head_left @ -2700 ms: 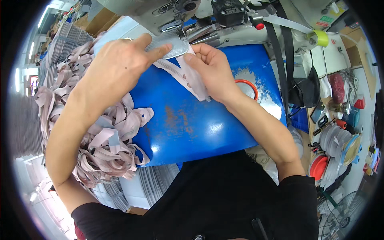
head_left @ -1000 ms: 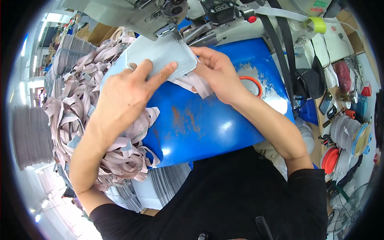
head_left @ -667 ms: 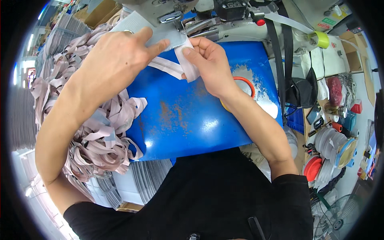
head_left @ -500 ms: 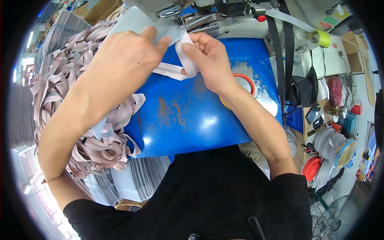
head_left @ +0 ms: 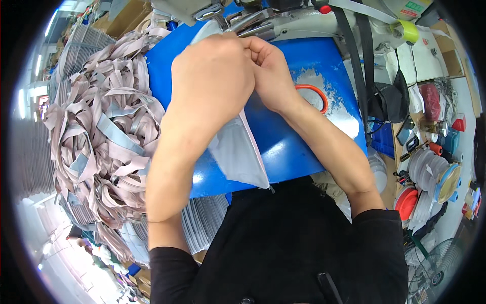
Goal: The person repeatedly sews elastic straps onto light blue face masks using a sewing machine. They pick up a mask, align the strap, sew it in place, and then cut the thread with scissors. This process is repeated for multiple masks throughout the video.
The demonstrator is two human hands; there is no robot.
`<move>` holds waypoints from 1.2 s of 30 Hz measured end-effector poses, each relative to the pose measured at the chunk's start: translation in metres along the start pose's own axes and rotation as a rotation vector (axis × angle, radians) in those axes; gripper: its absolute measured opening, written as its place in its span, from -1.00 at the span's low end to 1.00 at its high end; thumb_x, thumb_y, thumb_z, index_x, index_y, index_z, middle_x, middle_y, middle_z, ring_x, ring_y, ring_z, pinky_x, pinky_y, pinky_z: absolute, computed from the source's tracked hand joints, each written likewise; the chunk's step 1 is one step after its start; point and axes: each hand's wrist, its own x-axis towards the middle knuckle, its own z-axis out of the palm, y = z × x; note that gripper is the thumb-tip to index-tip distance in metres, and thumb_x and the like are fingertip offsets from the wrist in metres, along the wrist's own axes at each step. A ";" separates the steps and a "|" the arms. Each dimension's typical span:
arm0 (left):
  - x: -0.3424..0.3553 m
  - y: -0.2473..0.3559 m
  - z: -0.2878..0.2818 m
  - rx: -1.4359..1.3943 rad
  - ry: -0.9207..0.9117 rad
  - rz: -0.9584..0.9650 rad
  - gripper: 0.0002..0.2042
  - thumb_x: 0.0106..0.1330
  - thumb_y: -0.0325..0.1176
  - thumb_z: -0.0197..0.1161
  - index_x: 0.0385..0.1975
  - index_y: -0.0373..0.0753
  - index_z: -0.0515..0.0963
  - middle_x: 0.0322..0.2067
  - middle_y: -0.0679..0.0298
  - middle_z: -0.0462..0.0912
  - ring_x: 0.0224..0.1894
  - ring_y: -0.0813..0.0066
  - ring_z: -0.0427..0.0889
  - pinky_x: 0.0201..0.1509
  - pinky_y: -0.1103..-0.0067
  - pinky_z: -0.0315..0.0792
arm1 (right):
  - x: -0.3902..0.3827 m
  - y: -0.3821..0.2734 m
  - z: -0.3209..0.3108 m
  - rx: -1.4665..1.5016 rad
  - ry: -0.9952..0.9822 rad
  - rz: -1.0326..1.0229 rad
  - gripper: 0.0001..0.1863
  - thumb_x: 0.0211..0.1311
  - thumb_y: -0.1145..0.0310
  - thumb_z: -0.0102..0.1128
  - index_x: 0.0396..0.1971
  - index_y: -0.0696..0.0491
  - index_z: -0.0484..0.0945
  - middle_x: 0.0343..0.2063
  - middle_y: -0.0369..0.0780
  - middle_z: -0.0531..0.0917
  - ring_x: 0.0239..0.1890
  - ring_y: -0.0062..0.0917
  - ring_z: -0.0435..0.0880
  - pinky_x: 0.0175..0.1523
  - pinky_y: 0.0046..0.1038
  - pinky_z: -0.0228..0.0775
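Note:
A grey fabric piece point(head_left: 235, 152) with a pink strip along its right edge lies over the blue table plate point(head_left: 212, 175), reaching down to its near edge. My left hand point(head_left: 212, 76) is closed over the upper part of this fabric, just in front of the sewing machine's presser area point(head_left: 217, 15); its fingertips are hidden beneath it. Pressed against it on the right is my right hand point(head_left: 271, 73), thumb and fingers pinched together. What lies in that pinch is covered by the left hand. Orange-handled scissors point(head_left: 316, 93), partly hidden by my right forearm, rest on the plate.
A big tangled heap of pink and grey strips point(head_left: 114, 137) fills the left side. Stacked grey pieces point(head_left: 205, 223) stand below the plate. Black straps point(head_left: 364, 61) hang at the right, near a crowded shelf with plastic lids point(head_left: 428, 175) and a fan point(head_left: 435, 273).
My left hand has moved right and nearer, up against my right hand. The fabric now hangs toward me across the plate, and the loose pink strip loop is out of sight.

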 end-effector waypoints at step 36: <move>-0.021 -0.082 -0.052 0.327 -0.167 0.453 -0.25 0.14 -0.57 0.25 0.40 0.23 0.51 -0.34 0.19 0.38 -0.51 0.24 0.59 -0.43 0.36 0.55 | -0.005 -0.016 -0.003 -0.007 -0.042 0.127 -0.67 0.52 0.42 0.19 0.17 0.25 0.57 -0.16 -0.22 0.78 -0.22 -0.67 0.73 -0.10 -0.56 0.58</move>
